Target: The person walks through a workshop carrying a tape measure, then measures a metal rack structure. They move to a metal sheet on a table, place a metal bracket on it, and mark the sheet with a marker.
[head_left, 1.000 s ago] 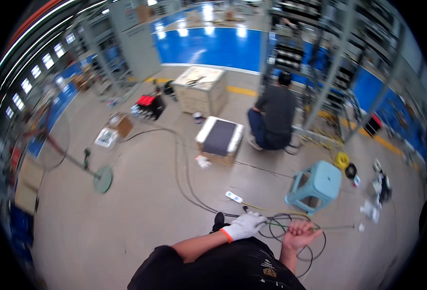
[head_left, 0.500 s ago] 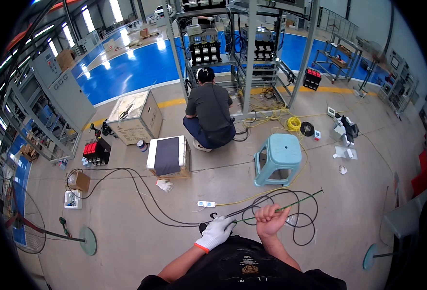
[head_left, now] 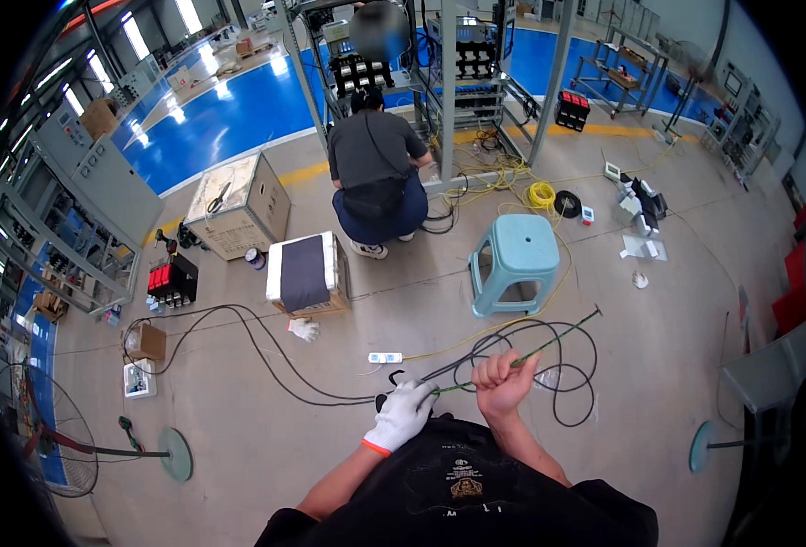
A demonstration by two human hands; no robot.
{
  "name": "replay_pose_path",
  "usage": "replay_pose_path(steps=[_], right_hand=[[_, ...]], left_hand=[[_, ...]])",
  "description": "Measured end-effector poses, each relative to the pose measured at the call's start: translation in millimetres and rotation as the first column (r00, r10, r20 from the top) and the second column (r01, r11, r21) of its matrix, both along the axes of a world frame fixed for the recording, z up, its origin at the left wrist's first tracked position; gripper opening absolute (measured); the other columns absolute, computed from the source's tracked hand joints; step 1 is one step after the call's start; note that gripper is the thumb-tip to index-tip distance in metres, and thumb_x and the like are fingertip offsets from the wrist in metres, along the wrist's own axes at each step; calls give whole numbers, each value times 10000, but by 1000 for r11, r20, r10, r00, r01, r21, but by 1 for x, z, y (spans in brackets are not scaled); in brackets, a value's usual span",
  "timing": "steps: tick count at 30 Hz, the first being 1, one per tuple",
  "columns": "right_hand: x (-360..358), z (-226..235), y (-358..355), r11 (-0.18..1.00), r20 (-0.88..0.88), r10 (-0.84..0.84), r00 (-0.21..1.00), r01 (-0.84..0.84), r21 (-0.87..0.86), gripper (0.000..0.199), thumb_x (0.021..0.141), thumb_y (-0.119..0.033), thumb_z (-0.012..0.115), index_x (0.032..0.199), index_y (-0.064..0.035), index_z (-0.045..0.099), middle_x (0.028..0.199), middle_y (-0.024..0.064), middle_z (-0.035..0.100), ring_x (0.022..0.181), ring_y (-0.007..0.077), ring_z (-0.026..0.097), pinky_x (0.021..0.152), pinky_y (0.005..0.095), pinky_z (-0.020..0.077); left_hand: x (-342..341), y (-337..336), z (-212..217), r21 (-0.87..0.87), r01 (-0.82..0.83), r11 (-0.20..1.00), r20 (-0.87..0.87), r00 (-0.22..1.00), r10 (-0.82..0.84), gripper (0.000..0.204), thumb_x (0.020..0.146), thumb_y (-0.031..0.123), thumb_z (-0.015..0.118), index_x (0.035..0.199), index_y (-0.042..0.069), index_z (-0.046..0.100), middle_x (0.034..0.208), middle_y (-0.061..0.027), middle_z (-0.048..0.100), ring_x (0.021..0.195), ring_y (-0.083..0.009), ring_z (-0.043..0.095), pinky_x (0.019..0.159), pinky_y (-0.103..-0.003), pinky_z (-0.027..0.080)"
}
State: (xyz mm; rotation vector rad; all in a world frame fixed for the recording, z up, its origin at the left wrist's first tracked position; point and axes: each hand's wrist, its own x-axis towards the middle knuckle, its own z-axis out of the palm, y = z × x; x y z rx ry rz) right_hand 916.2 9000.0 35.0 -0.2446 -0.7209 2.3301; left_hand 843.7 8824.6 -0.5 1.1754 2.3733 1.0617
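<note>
1. The bare right hand (head_left: 503, 387) is curled into a fist around a long, thin, green rod-like strand (head_left: 558, 335), which sticks out past the fist toward the upper right.
2. The left hand (head_left: 405, 415), in a white knit glove with an orange cuff, has its fingers bent together where the strand's near end meets them – whether they pinch it cannot be told.
3. The strand slants across the front of the person's black shirt (head_left: 462, 510), its far tip ending in a short dark crosspiece over the floor.
4. Loose loops of black cable (head_left: 462, 360) lie beyond and to the right of the fists; one length runs off leftward in a wide curve.
5. Just past the gloved hand sits a small white-and-blue power strip (head_left: 385, 358), a yellow cord leading right from it.
6. A light-blue plastic stool (head_left: 526, 242) stands beyond the cable loops, bounding the room ahead of the right hand.
7. To the left, smooth grey concrete floor (head_left: 239, 438) opens broadly – its far edge marked by a round green stand base (head_left: 175, 454).
8. Farther out, a box draped with dark cloth (head_left: 304, 273) stands near a crouching co-worker (head_left: 376, 164), who faces a grey metal frame (head_left: 447, 100).
</note>
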Motion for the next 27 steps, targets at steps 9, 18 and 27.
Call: replay_pose_path(steps=[9, 18, 27], right_hand=[[7, -6, -1, 1000, 17, 25, 1000, -25, -8, 642, 1036, -603, 234, 605, -133, 307, 479, -32, 212, 416, 119, 135, 436, 308, 172], [6, -3, -4, 1000, -51, 8, 999, -7, 18, 648, 1029, -619, 220, 629, -121, 332, 492, -32, 238, 427, 119, 173, 454, 302, 195], [5, 10, -11, 998, -26, -63, 998, 63, 17, 688, 1014, -654, 158, 647, -107, 354, 514, -12, 280, 442, 132, 223, 478, 309, 243]], left_hand=[[-2, 1, 5, 18, -59, 998, -109, 992, 60, 170, 899, 107, 625, 1047, 47, 682, 973, -158, 649, 951, -364, 602, 809, -441, 497], [-1, 1, -7, 58, -60, 996, -53, 997, 63, 196, 908, 140, 623, 1078, 63, 681, 985, -163, 651, 928, -370, 598, 800, -453, 499], [1, 3, -2, 56, -70, 996, 10, 998, 70, 168, 902, 101, 632, 1054, 45, 677, 979, -156, 656, 915, -361, 608, 792, -431, 500]])
